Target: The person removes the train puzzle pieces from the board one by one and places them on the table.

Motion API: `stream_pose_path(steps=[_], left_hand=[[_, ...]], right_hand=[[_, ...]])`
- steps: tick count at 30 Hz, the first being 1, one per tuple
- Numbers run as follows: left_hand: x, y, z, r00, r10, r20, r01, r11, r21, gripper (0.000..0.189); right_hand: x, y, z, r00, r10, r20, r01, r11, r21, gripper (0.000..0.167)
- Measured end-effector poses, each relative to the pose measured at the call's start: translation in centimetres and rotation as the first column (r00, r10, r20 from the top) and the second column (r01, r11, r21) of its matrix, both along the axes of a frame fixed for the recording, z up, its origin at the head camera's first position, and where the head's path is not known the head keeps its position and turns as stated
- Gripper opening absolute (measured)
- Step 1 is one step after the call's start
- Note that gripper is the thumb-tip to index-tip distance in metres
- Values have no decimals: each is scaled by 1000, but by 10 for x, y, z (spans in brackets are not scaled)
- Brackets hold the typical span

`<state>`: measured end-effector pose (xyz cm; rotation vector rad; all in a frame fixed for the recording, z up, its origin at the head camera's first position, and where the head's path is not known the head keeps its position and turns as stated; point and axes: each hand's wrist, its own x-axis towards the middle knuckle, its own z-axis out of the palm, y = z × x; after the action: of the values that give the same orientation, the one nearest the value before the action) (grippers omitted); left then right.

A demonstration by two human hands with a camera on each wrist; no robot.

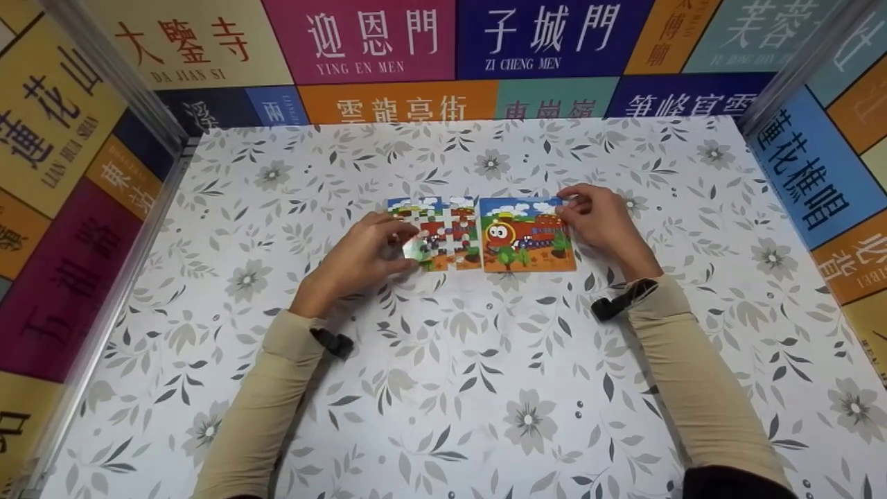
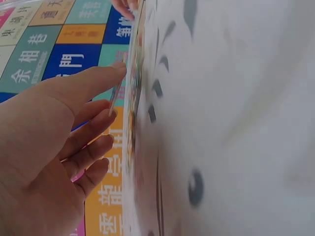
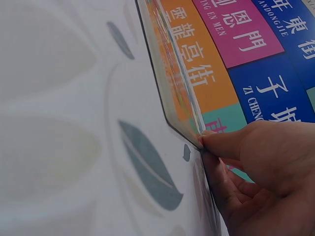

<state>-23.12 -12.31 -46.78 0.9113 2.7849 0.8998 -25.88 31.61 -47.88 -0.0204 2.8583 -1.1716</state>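
My left hand (image 1: 367, 253) pinches a thin, glossy jigsaw piece (image 1: 418, 248) between thumb and fingers. In the left wrist view the piece (image 2: 116, 93) shows edge-on, tilted over the table. Beneath and beside it lies a partly joined jigsaw (image 1: 457, 235) of a red train, with gaps between its pieces; the left hand hides its lower left part. Just right of it lies a square picture board (image 1: 528, 234) showing the whole train with big eyes. My right hand (image 1: 597, 215) pinches this board's upper right edge, thumb and fingertips at its corner in the right wrist view.
A white tablecloth (image 1: 443, 388) with grey leaves and flowers covers the table. Colourful panels (image 1: 540, 38) with large characters stand along the back and both sides. Dark straps with small cameras (image 1: 335, 343) sit at both wrists over beige sleeves.
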Motion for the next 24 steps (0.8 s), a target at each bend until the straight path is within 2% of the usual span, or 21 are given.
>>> stream_pose_path(steps=[7, 13, 17, 24], left_hand=[[-3, -13, -1, 999, -15, 52, 16, 1000, -25, 55], [-4, -17, 1, 991, -60, 118, 63, 998, -16, 52], [-4, -18, 2, 989, -73, 130, 77, 997, -24, 52], [-4, -20, 3, 988, -59, 143, 62, 998, -16, 56]], right_hand=[[0, -1, 2, 1000, -5, 24, 5, 1000, -5, 38], [0, 0, 2, 999, -12, 44, 12, 1000, -14, 39], [-1, 0, 1, 999, -10, 43, 10, 1000, -17, 39], [-1, 0, -1, 1000, -8, 14, 9, 1000, -7, 37]])
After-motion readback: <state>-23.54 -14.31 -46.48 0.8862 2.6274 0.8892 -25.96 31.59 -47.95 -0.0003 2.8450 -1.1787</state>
